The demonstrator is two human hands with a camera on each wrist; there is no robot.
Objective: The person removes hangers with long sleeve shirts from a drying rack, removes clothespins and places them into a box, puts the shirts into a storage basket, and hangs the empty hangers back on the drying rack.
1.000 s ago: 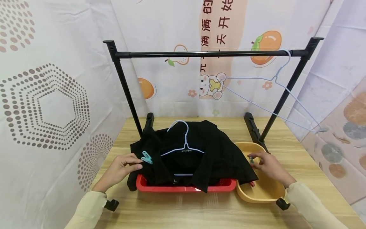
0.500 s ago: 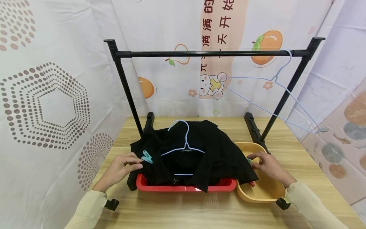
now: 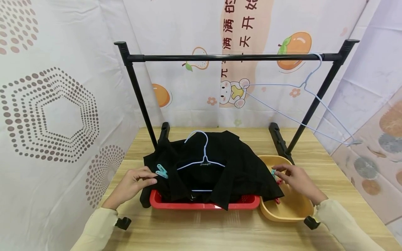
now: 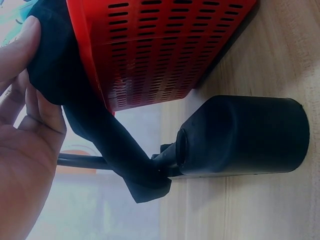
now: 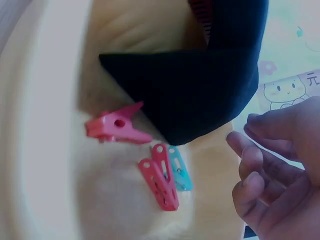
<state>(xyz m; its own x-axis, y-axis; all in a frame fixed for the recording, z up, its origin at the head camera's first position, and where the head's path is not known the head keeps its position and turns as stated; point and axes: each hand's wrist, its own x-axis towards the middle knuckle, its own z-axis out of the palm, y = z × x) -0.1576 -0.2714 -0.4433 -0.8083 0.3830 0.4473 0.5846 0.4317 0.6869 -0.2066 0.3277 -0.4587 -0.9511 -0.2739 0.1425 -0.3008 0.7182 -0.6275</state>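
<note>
A black collared shirt (image 3: 248, 174) lies over the red basket (image 3: 204, 206), with a pale blue hanger (image 3: 205, 153) inside its neck. My left hand (image 3: 139, 184) pinches the shirt's left edge between thumb and fingers; in the left wrist view a fold of black cloth (image 4: 62, 65) sits in that grip. Beside the fingertips a teal clothespin (image 3: 161, 171) is on the shirt. Over the yellow bowl (image 3: 289, 219) is my right hand (image 3: 296, 181), its fingers loosely bent with nothing between them. Pink clothespins (image 5: 117, 125) and a teal one (image 5: 180, 170) lie in the bowl.
A black rack (image 3: 226, 58) spans the table behind the basket, its feet reaching forward on both sides. From the bar's right end hangs a bare blue hanger (image 3: 304, 84). One shirt corner (image 5: 185, 95) overhangs the bowl.
My right hand, earlier with its fingertips at a teal clothespin over the bowl, has shifted slightly and its fingers are now free of it. The left hand stays on the shirt.
</note>
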